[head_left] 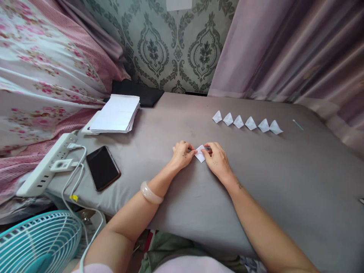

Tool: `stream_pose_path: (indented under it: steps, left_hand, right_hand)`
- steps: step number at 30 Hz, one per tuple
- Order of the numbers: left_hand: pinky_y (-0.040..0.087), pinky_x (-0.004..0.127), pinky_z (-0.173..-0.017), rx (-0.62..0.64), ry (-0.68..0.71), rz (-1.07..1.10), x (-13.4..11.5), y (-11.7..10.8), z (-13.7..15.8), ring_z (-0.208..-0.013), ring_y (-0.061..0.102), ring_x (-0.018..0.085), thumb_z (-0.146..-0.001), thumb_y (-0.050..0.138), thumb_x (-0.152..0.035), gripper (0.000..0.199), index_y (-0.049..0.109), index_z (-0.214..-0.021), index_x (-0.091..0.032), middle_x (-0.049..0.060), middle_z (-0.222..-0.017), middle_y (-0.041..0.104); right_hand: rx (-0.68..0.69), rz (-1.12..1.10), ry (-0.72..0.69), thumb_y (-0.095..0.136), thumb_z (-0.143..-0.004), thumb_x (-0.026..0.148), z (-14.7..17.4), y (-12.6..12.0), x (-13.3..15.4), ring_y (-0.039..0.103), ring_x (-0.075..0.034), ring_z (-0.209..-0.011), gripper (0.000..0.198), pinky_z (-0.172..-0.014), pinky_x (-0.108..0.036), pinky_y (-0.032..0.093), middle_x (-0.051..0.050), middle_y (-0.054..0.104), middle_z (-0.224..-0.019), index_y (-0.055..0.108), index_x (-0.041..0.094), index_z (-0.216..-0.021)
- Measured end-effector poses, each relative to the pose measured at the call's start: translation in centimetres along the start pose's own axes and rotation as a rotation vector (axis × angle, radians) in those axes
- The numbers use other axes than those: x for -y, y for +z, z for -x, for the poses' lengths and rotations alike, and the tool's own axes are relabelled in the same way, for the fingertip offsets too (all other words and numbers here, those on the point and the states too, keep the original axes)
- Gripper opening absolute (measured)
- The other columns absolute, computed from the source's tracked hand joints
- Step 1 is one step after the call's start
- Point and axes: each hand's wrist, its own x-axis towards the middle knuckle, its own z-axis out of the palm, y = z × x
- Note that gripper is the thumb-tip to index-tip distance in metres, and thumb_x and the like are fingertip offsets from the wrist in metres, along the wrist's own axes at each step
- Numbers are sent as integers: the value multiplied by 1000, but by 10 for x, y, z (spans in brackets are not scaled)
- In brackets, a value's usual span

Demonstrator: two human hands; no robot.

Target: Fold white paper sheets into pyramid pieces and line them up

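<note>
Its edges partly hidden, the folded paper (pixel 200 156) lies between left hand (pixel 182 154) and right hand (pixel 217 160), pinched by both

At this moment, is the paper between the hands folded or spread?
Folded: the paper is a small diamond shape with a line crossing it.

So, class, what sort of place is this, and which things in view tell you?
Probably a room in a home, perhaps a bedroom: floral curtain, ornately patterned wallpaper and a turquoise fan beside a cloth-covered surface.
</note>
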Motion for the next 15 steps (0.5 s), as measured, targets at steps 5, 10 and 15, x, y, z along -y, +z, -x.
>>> stream_pose_path:
  steps: [5,10,15]
  left_hand:
    - [41,26,-69,53,140,286,2,-2,-2,-70,53,13,-84,59,-27,11,62,-81,-17,0,-73,61]
    - [43,23,-66,-30,152,705,-3,-2,-2,-69,56,11,-78,67,-34,23,57,-90,-17,0,-77,62]
    - [47,27,-77,80,5,1009,-11,-2,1,-79,62,13,-65,79,-36,40,60,-92,-14,4,-86,68]
  right_hand:
    - [17,-351,184,61,-80,33,-5,-8,-6,63,-15,-73,39,-73,-32,51,-7,69,-95,61,18,-116]
    - [164,-766,325,71,-73,41,-2,-21,6,61,-13,-65,29,-64,-27,52,-1,68,-77,70,19,-91]
    - [168,-1143,522,80,-68,33,1,-24,18,64,-11,-68,25,-70,-24,56,-2,69,-77,68,16,-83]
